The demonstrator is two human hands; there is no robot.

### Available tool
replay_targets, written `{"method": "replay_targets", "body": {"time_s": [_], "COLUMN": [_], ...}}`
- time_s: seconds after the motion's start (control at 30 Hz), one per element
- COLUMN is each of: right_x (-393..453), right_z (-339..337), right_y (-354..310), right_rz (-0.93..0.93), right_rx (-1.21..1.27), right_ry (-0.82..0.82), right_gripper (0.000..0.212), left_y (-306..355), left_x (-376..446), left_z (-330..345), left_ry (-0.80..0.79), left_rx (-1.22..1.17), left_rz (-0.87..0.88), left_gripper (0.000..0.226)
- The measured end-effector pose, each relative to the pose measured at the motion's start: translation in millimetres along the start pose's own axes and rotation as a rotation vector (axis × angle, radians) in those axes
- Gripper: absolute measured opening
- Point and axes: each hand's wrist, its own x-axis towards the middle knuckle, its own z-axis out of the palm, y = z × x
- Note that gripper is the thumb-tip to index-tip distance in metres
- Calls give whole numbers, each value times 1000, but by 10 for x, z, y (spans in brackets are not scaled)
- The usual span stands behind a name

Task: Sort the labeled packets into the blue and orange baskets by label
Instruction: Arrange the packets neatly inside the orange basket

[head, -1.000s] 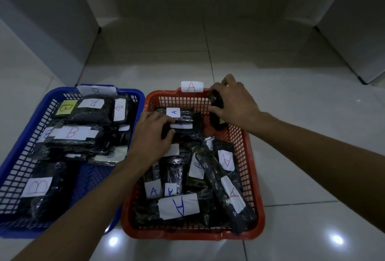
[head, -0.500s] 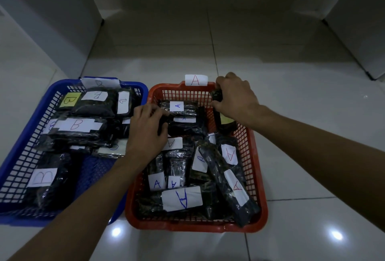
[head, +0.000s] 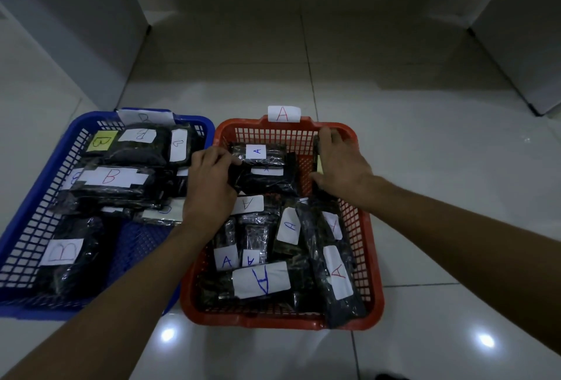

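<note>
Both in orange basket (head: 368, 228): left hand (head: 209, 179) gripping A-labeled packet (head: 264, 171), right hand (head: 340, 164) clutching upright packet (head: 317, 161); risk tipping, toppling over rim if shoved.

The right hand (head: 341, 164) covers most of an upright packet (head: 317, 149); its label is unreadable.

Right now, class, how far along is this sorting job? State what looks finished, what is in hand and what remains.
Done: B-labelled packets lie in the blue basket, A-labelled packets in the orange basket. No packets show on the floor.

In hand: the left hand grips a black A packet; the right hand holds a dark packet upright at the far right wall, label unreadable.

Left: apparently only settling these two.
</note>
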Motion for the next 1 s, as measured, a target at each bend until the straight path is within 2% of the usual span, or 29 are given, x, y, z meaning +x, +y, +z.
{"method": "replay_targets", "body": {"time_s": [0.2,0.4,0.53,0.73,0.93,1.0], "right_x": [14,-30,45,82,48,-64], "right_z": [39,150,142,179,47,-69], "right_y": [-43,-63,-88,8,2,-90], "right_rz": [3,33,53,-25,-50,-79], "right_rx": [-47,7,90,14,-88,-195], "right_ry": [38,12,-16,-112,-218,-185], "right_gripper": [78,97,101,88,87,76], "left_y": [-1,-10,-20,-15,-63,-73], "left_x": [-5,-8,-2,5,-80,-145], "left_z": [7,14,12,-13,-22,-27], "left_ry": [-3,-3,-6,-2,-26,-41], "left_rx": [1,0,3,-23,-79,-88], "left_rz": [0,-1,11,39,88,113], "left_gripper": [52,52,52,47,49,44]}}
